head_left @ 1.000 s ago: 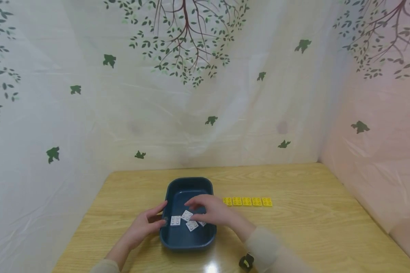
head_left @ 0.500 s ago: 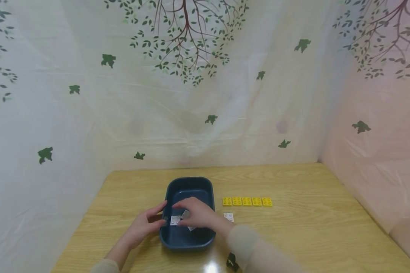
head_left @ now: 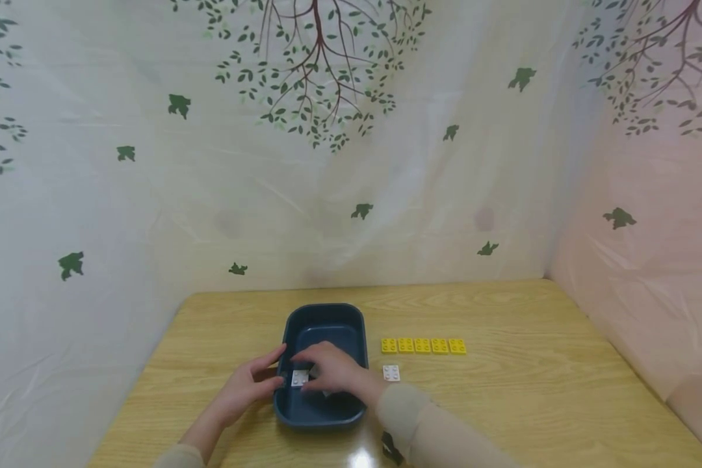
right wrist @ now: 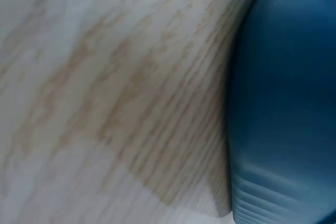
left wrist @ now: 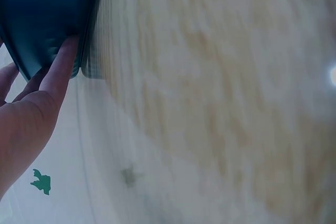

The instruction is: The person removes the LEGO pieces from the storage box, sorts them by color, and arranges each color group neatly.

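A dark blue tray [head_left: 320,417] stands on the wooden table. My left hand [head_left: 240,390] touches its left rim with thumb and fingers extended and spread; in the left wrist view one straight digit lies along the tray wall [left wrist: 44,3]. Over the tray floor reaches my right hand [head_left: 333,372], thumb and forefinger apart above white studded toy bricks. One white brick [head_left: 299,378] shows plainly; others are partly hidden beneath that hand. The right wrist view holds only the tray's outer wall [right wrist: 283,108] and wood grain.
Yellow toy bricks [head_left: 423,346] form a straight row right of the tray. Below the row's left end lies a single white toy brick [head_left: 391,372]. A pale curtain [head_left: 339,175] with printed leaves hangs behind and beside the table [head_left: 532,377].
My right hand has shifted left within the tray, towards the leftmost white brick. The white brick on the table has come into view from behind my wrist. My left hand stays put.
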`<state>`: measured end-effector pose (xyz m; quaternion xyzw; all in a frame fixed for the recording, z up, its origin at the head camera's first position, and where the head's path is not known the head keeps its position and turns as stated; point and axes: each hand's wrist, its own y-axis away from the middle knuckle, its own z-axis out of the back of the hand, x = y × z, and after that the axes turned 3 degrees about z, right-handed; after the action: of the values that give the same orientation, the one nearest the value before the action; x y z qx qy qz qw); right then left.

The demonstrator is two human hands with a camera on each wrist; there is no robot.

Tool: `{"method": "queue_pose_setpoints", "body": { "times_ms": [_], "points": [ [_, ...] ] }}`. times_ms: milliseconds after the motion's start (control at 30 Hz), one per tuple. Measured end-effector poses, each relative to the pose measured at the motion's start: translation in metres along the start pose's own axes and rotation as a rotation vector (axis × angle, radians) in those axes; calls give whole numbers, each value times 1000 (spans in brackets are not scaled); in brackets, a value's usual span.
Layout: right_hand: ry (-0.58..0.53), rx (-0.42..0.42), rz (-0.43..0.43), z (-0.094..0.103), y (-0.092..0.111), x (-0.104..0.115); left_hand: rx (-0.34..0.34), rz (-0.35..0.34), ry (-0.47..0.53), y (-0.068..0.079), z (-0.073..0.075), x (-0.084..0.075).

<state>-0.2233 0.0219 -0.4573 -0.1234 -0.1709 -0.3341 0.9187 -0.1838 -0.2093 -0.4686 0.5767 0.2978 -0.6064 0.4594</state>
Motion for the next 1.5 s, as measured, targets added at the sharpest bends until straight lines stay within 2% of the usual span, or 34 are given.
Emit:
{"method": "queue_pose_setpoints", "body": {
  "times_ms": [167,500,733,1000,1500],
  "points": [
    [23,9,-3,-3,-2,0,9,-21,3,1,1,-1],
    [52,48,-12,-9,-4,-4,-3,-16,-12,-1,1,3],
    [64,79,-29,-10,1,1,-5,-22,-37,6,-4,-1],
    [62,112,-52,-7,8,7,-23,2,-17,13,-11,-3],
    [127,86,-41,-14,17,25,-16,19,-19,30,-13,-6]
  ]
}}
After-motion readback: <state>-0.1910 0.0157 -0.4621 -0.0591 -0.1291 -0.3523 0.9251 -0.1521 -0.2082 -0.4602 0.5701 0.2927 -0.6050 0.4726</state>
